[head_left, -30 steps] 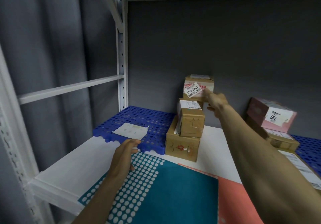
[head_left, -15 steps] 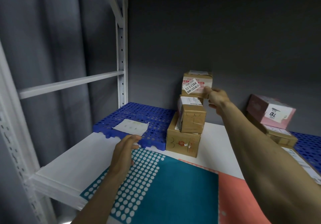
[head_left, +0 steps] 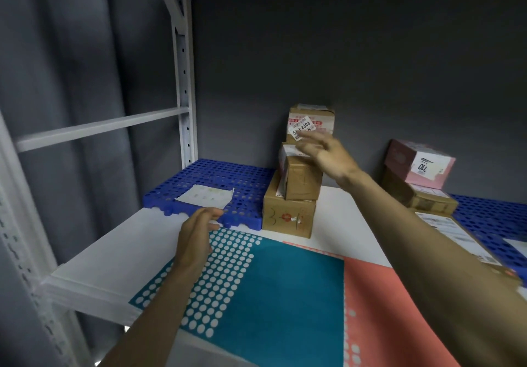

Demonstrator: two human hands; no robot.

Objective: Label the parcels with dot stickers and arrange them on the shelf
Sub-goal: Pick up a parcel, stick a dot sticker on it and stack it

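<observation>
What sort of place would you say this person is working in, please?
Probably a parcel storeroom or pickup point. A white metal rack carries a shelf with stacked brown parcels bearing printed labels, blue perforated mats lie under them, and sheets of dot stickers lie ready in front.

Single head view, looking forward-down, close over shelf [head_left: 119, 241].
</observation>
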